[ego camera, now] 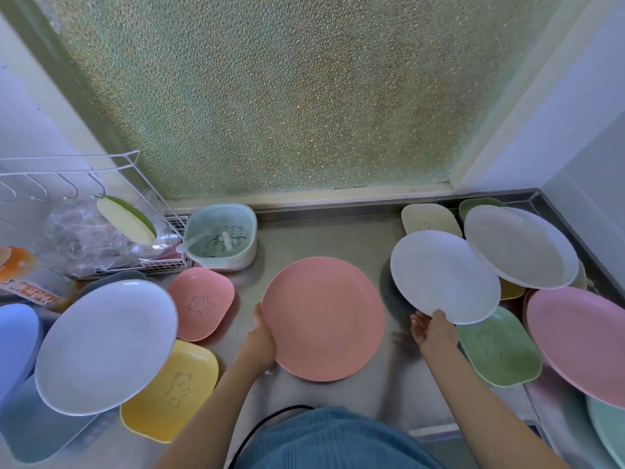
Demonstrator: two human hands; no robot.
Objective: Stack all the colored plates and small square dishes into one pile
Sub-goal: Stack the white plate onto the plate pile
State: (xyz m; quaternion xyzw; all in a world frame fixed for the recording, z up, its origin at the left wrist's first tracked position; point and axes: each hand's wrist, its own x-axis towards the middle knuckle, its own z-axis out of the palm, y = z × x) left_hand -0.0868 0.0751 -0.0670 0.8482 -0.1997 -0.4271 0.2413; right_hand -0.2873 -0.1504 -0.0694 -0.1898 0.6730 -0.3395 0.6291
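Note:
A coral round plate (323,318) lies on the steel counter (321,238) at centre; my left hand (262,336) grips its left rim. My right hand (433,330) holds the near rim of a white round plate (443,275), tilted up off the counter. Left lie a white round plate (105,343), a pink square dish (201,302) and a yellow square dish (172,390), both with bear prints. Right lie a grey-white plate (521,247), a pink plate (581,343), a green dish (499,350) and a cream dish (429,218).
A mint strainer basket (221,235) and a wire rack (84,211) with hooks stand at the back left. Blue dishes (17,346) sit at the far left edge. Frosted glass rises behind the counter. A teal plate edge (608,431) shows at bottom right.

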